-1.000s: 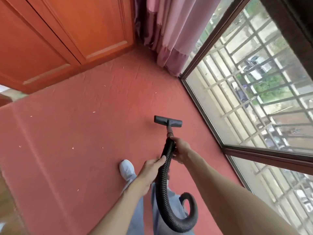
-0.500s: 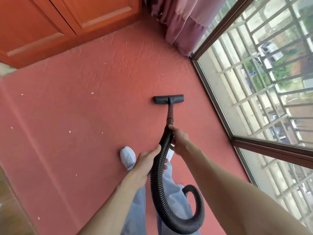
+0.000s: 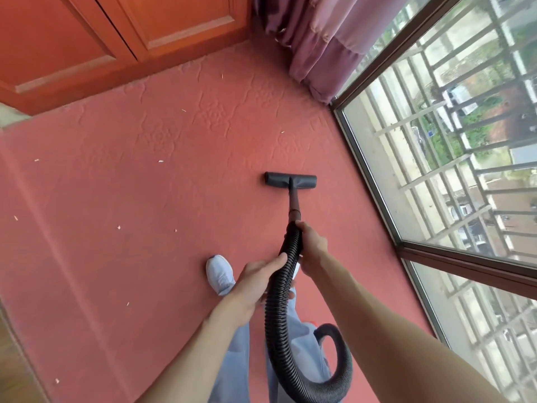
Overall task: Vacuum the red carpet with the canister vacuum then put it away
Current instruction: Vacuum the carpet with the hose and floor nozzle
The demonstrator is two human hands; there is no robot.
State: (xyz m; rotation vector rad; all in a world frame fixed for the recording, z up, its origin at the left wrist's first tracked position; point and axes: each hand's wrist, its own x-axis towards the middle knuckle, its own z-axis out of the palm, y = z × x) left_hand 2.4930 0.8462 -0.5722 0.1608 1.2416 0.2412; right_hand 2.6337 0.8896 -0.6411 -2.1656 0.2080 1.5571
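Note:
The red carpet [image 3: 122, 175] covers the floor and carries several small pale scraps. A black floor nozzle [image 3: 290, 180] lies flat on it, joined by a short dark wand [image 3: 293, 205] to a black ribbed hose [image 3: 279, 309]. My right hand [image 3: 312, 247] grips the hose at its top end, just below the wand. My left hand [image 3: 258, 279] grips the hose a little lower. The hose loops down and curls back up at the bottom right. The canister itself is out of view.
A wooden cabinet [image 3: 122, 39] lines the far edge of the carpet. A purple curtain [image 3: 319, 42] hangs in the corner. A barred floor-length window [image 3: 436, 170] runs along the right. My white shoe [image 3: 220, 274] stands left of the hose.
The nozzle has been pushed forward across the carpet, away from my feet and toward the cabinet. Both hands kept their grip on the hose.

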